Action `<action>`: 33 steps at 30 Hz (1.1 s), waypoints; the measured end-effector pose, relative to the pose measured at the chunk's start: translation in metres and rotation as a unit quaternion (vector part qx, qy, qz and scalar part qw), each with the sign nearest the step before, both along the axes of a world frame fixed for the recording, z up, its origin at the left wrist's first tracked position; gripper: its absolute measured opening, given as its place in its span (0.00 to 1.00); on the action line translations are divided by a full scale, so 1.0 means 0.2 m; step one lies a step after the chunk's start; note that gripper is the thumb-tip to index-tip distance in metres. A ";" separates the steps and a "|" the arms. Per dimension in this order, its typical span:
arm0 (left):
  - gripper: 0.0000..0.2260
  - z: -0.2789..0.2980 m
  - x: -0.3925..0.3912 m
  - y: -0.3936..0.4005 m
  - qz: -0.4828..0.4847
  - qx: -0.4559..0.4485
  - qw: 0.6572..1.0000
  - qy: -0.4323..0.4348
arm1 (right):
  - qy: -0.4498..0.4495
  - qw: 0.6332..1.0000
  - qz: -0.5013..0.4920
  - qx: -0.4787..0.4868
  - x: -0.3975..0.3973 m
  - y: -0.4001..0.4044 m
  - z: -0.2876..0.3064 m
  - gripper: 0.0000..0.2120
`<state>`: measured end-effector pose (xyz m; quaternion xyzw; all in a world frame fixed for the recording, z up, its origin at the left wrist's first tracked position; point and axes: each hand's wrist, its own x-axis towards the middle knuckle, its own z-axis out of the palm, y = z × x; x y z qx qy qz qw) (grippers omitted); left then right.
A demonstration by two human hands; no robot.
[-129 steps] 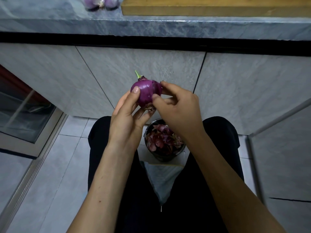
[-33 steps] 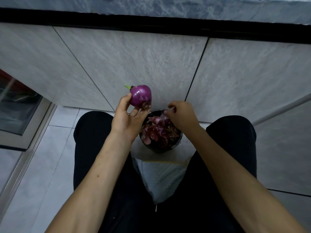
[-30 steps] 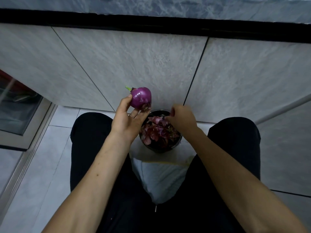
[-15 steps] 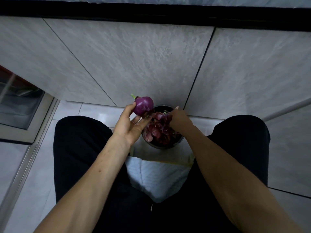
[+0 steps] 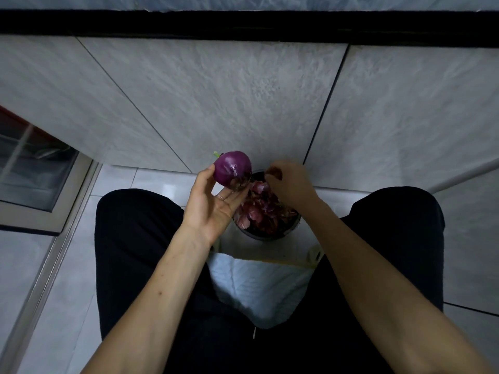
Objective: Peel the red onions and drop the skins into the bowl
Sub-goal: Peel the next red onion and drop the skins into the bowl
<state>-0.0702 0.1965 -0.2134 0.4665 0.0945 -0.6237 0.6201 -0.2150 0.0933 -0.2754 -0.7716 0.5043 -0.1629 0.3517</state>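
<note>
A shiny purple red onion with a small green shoot sits in the fingertips of my left hand, held just left of and above the bowl. The dark round bowl stands on the floor between my knees, heaped with dry red skins. My right hand hovers over the bowl's far side, blurred, fingers pinched on a small reddish scrap of onion skin.
Grey tiled cabinet fronts rise right behind the bowl under a black counter edge. My dark-trousered legs flank the bowl on the pale floor tiles. A glass-fronted panel sits at the left.
Since the two-handed peeling, my right hand left the onion and went down to the bowl; in the last half second it rose slightly with a scrap of skin. My head tilted down, hiding the counter top.
</note>
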 end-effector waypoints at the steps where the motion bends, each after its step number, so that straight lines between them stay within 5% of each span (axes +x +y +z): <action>1: 0.11 0.02 0.00 0.00 0.001 -0.006 1.000 -0.001 | -0.045 0.999 0.009 -0.013 -0.01 0.01 0.07 0.10; 4: 0.12 0.09 -0.01 -0.01 -0.006 -0.023 1.000 -0.005 | -0.175 0.983 0.054 -0.028 -0.03 0.07 0.27 0.19; 9: 0.17 0.23 0.00 -0.03 -0.078 -0.058 0.993 -0.067 | -0.226 0.965 0.085 -0.104 -0.01 0.14 0.47 0.28; 13: 0.22 0.33 0.01 -0.03 -0.124 -0.063 0.972 -0.191 | -0.293 0.955 0.008 -0.055 -0.01 0.14 0.57 0.24; 16: 0.26 0.40 0.01 -0.02 -0.092 -0.097 0.971 -0.199 | -0.361 0.932 -0.037 -0.007 -0.01 0.18 0.61 0.22; 19: 0.20 0.45 0.00 -0.02 -0.073 -0.126 0.973 -0.179 | -0.396 0.916 -0.066 -0.016 0.00 0.21 0.64 0.21; 22: 0.13 0.46 -0.01 -0.01 -0.068 -0.135 0.973 -0.173 | -0.397 0.913 -0.087 -0.038 -0.01 0.22 0.66 0.15; 26: 0.21 0.45 -0.02 0.02 -0.045 -0.134 0.972 -0.188 | -0.353 0.929 -0.101 -0.049 -0.02 0.22 0.68 0.07; 33: 0.19 0.41 -0.02 0.05 -0.052 -0.142 0.972 -0.178 | -0.261 0.959 -0.073 -0.080 -0.02 0.25 0.70 0.04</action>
